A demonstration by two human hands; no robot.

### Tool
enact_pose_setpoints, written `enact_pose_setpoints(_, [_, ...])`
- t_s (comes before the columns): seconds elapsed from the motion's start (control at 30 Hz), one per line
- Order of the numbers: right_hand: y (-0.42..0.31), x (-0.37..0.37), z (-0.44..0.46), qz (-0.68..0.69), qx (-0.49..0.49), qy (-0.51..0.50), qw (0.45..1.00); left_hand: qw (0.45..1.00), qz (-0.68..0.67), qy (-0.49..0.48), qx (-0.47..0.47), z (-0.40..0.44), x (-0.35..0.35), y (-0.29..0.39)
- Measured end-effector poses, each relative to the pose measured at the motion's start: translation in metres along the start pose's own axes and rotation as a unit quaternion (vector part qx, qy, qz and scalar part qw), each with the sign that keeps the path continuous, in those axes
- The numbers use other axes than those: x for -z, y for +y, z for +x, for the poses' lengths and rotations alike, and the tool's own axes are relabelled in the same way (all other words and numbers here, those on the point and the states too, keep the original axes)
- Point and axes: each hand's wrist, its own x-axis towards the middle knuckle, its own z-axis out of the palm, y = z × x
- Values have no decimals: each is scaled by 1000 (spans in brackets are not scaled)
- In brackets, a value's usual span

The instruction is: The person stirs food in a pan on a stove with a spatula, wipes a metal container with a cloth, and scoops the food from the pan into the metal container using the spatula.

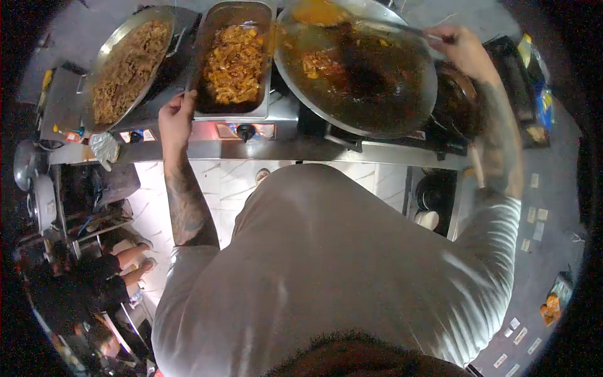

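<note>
My left hand (pixel 178 114) is closed at the left edge of a rectangular metal tray (pixel 270 94), which holds saucy chopped food (pixel 235 63). On the right, my right hand (pixel 457 45) grips the dark handle of a utensil (pixel 411 30) that reaches over a wide round pan (pixel 429 81). Dark sauce lies in that pan, with some food pieces (pixel 320 65) at its left and orange liquid near its far edge. The utensil's far end is hard to make out.
A round pan of brown minced food (pixel 129 69) stands at the left. A control knob (pixel 245 131) and a glove (pixel 105 149) are at the counter's front edge. Beside the big pan sits a dark pan (pixel 453 100). Another person (pixel 94 283) is at lower left.
</note>
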Motion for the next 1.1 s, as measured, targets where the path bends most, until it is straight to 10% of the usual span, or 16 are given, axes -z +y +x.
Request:
enact_pose_setpoints(0.17, [33, -6, -49, -81, -140, -75, 984, 998, -22, -1, 55, -5, -3, 12])
enact_pose_setpoints(0.4, [90, -47, -55, -115, -73, -126, 983, 1000, 5, -9, 27, 1, 3, -2])
enact_pose_setpoints(0.7, [137, -155, 5, 179, 82, -108, 974, 998, -47, 0, 51, -6, -1, 10])
enact_pose_setpoints(0.8, [90, -143, 6, 135, -50, -153, 978, 998, -36, 17, 51, -6, -3, 10])
enact_pose_setpoints(0.97, [114, -188, 8, 467, 32, -117, 876, 1000, -2, 5, 1, -5, -1, 6])
enact_pose_setpoints(1.1, [102, -176, 2, 345, -10, -122, 931, 999, 22, 17, 20, -7, -3, 17])
